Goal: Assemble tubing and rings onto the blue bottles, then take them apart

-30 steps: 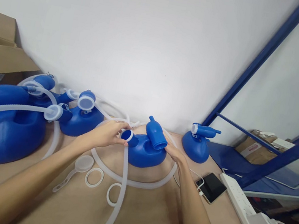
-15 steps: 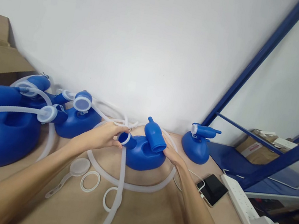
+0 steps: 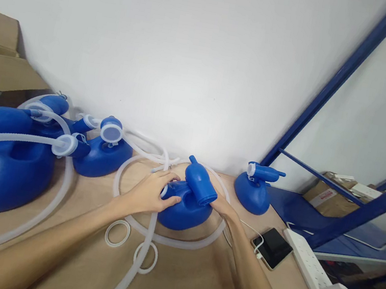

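A blue plastic urinal bottle [image 3: 183,217] lies in front of me on the table. My left hand [image 3: 155,190] wraps round its neck at the left, thumb on the near side and fingers over the top. The palm and fingers mostly cover the neck's pale rim. My right hand [image 3: 222,203] holds the bottle's right side, its fingers hidden behind it. Across the top, a blue funnel-shaped piece [image 3: 201,181] rests tilted with its wide mouth toward me. A translucent hose [image 3: 149,236] runs past my left hand and loops around the bottle.
Two white rings [image 3: 117,234] [image 3: 143,270] lie near my left forearm. More blue bottles [image 3: 3,181] with hoses stand left; another bottle [image 3: 252,195] stands right. A phone [image 3: 272,248] and power strip [image 3: 309,269] lie right, beside a blue metal rack [image 3: 337,90]. A cardboard box [image 3: 0,73] sits far left.
My left hand has moved from pinching the neck's rim to wrapping over the neck. The translucent lid with a strap near my left forearm no longer shows. My right hand stays at the bottle.
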`<state>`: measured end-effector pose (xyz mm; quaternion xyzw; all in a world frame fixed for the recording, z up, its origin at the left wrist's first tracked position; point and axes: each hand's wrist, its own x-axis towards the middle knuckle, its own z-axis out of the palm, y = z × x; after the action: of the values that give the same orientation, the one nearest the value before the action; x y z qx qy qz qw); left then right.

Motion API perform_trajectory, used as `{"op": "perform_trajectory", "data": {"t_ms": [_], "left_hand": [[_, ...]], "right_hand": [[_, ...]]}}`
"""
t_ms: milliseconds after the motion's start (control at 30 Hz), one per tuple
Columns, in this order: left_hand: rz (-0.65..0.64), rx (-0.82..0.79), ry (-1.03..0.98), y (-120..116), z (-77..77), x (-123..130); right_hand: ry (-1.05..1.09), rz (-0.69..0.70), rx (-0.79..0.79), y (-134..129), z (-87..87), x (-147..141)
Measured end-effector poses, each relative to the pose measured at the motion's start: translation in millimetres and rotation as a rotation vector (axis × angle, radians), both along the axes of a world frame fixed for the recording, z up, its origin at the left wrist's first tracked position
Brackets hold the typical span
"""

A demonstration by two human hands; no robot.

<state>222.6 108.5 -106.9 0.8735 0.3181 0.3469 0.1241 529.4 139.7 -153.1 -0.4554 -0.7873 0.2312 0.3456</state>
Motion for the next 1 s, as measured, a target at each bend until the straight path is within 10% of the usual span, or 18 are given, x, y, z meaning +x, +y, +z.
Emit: {"op": "perform_trajectory", "data": {"t_ms": [333,533,733,1000], "left_hand": [[-0.243,0.373,-0.052,17,-22.7,-3],[-0.159,0.003,0.314,5,27.6,-28],[0.188,-0.354,0.871,-12,73.0,-83],[0.15,-0.352,0.947,-24,8.3,-49]], "right_hand": [[0.0,-0.023,-0.154,-3,5.9,3],[-0.067,0.031,-0.177,-11,26.0,6],[-0.178,0.015,-0.115,-34,59.5,16],[-0.254,0.043,0.078,-41,69.5,2]]}}
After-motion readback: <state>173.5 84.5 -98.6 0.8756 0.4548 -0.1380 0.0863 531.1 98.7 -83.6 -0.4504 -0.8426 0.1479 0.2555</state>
